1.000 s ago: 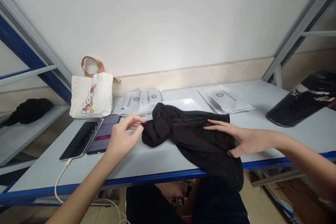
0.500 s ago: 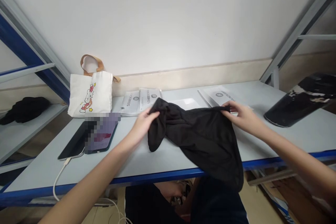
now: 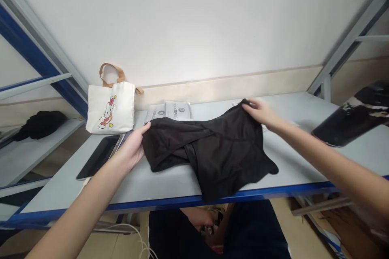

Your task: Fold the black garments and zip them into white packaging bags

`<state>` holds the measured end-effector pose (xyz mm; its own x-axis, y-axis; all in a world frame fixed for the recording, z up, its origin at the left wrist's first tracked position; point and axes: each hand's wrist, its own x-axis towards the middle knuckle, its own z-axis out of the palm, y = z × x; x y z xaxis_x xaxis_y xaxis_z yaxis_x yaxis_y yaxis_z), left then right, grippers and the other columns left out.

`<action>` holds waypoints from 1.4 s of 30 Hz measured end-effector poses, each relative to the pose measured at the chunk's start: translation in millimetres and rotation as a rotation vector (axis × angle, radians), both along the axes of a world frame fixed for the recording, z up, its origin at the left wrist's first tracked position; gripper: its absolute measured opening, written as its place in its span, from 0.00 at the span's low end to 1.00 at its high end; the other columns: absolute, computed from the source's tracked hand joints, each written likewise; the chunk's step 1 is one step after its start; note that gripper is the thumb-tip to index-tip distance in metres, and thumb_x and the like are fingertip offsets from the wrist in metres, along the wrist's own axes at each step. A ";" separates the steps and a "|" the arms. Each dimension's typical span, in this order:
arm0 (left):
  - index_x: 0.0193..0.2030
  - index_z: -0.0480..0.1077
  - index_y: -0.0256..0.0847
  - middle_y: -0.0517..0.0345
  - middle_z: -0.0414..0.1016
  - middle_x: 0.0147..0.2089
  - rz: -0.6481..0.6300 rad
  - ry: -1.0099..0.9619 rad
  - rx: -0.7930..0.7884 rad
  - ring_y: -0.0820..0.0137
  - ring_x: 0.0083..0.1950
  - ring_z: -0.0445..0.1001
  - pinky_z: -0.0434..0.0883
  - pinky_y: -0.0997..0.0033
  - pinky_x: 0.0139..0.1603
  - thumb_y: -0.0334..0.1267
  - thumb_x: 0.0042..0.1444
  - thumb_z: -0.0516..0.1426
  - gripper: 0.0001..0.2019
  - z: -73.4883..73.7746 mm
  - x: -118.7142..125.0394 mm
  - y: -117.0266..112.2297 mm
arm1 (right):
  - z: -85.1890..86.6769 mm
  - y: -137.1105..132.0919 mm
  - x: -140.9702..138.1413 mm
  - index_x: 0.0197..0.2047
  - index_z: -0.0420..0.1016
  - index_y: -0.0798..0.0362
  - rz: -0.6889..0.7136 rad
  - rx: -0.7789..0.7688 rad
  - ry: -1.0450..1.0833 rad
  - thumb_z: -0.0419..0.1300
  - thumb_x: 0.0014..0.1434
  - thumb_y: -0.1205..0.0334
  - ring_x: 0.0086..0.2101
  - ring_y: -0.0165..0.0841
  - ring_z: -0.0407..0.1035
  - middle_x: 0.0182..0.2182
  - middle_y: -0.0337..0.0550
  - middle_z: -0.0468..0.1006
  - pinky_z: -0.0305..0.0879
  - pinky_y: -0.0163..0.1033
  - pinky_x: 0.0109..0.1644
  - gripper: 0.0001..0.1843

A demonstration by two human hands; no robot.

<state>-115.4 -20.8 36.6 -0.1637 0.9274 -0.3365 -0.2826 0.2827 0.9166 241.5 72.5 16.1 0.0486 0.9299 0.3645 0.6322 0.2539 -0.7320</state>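
Note:
A black piece of thin cloth [image 3: 225,153] is stretched between my hands above the desk, its lower part hanging over the front edge. My left hand [image 3: 136,145] pinches its left end, thumb on top. At the upper right corner my right hand [image 3: 258,112] grips the cloth between thumb and fingers. Folds cross the middle of the fabric. Behind it lie clear plastic packets with printed lettering [image 3: 178,110], partly covered by the cloth.
A white tote bag [image 3: 111,107] stands at the back left of the grey desk [image 3: 173,188]. In front of it lies a dark tablet [image 3: 99,158] with a white cable. A black cylindrical object [image 3: 349,117] is at the right. Dark cloth [image 3: 42,124] sits on the left shelf.
My left hand has moved left and down, my right hand slightly left and up. The cloth is now spread wider, and its hanging corner has risen. The view has shifted slightly.

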 end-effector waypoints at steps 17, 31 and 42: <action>0.50 0.69 0.42 0.52 0.72 0.53 0.002 0.502 0.325 0.60 0.55 0.70 0.66 0.62 0.57 0.40 0.44 0.64 0.24 -16.3 -15.2 45.3 | -43.4 -73.9 -50.1 0.67 0.49 0.48 0.412 -0.169 -0.813 0.43 0.59 0.36 0.64 0.48 0.37 0.66 0.52 0.46 0.40 0.62 0.63 0.38; 0.51 0.69 0.44 0.54 0.76 0.48 -0.147 0.387 0.138 0.65 0.47 0.75 0.73 0.72 0.43 0.43 0.47 0.63 0.22 -20.4 -25.1 -2.3 | -46.3 -70.1 -142.4 0.66 0.48 0.65 0.578 -0.030 -0.526 0.43 0.62 0.41 0.64 0.47 0.40 0.64 0.59 0.48 0.43 0.53 0.66 0.41; 0.64 0.54 0.48 0.52 0.61 0.63 -0.711 0.961 0.696 0.60 0.64 0.59 0.58 0.54 0.63 0.49 0.61 0.49 0.26 -32.1 75.4 7.3 | -12.4 -47.4 -45.9 0.53 0.70 0.50 0.587 0.147 -0.647 0.51 0.60 0.59 0.53 0.44 0.64 0.54 0.49 0.68 0.61 0.50 0.57 0.19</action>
<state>-40.0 -13.5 4.6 0.5091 0.8372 0.1999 0.5453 -0.4934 0.6776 195.6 25.2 3.7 -0.6791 0.6815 0.2728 0.6492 0.7310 -0.2102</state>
